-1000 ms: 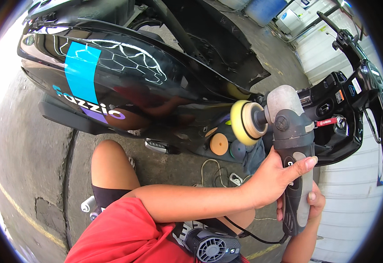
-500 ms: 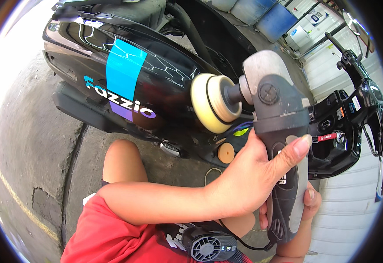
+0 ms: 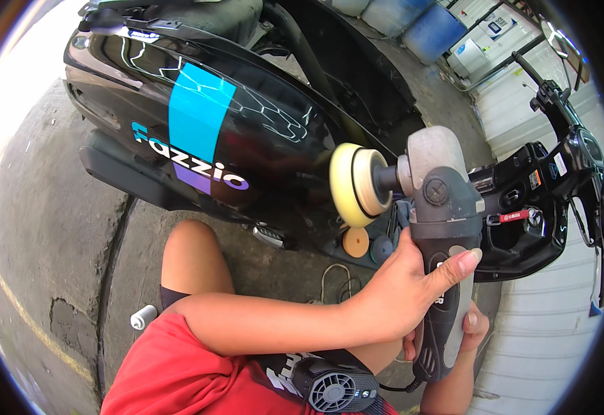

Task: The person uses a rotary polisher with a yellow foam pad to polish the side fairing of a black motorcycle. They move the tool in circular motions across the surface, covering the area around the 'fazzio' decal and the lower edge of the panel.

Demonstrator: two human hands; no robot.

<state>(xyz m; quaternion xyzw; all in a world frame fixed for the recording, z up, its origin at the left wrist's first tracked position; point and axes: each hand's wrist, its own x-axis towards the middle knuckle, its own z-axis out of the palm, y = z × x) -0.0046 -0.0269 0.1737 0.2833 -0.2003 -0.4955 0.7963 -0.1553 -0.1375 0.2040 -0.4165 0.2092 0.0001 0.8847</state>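
Observation:
My left hand grips the middle of a grey and black rotary polisher, thumb across its body. My right hand is closed round the handle lower down, partly hidden by the tool. The yellow foam pad on the head stands near the glossy black side panel of a scooter, which carries a cyan and purple stripe and lettering; whether they touch is unclear. An orange pad and a dark teal pad lie beyond my left hand, with a cloth partly hidden behind the tool.
Scooter handlebar and front section stand at right, beside a white corrugated wall. Blue barrels are at the back. My bent knee, a white cylinder and cables are over the concrete floor. A small fan sits at my waist.
The polisher rose toward the panel half a second ago and is now a little lower and farther right. Both hands keep their grip. The view has shifted slightly since the earliest frame.

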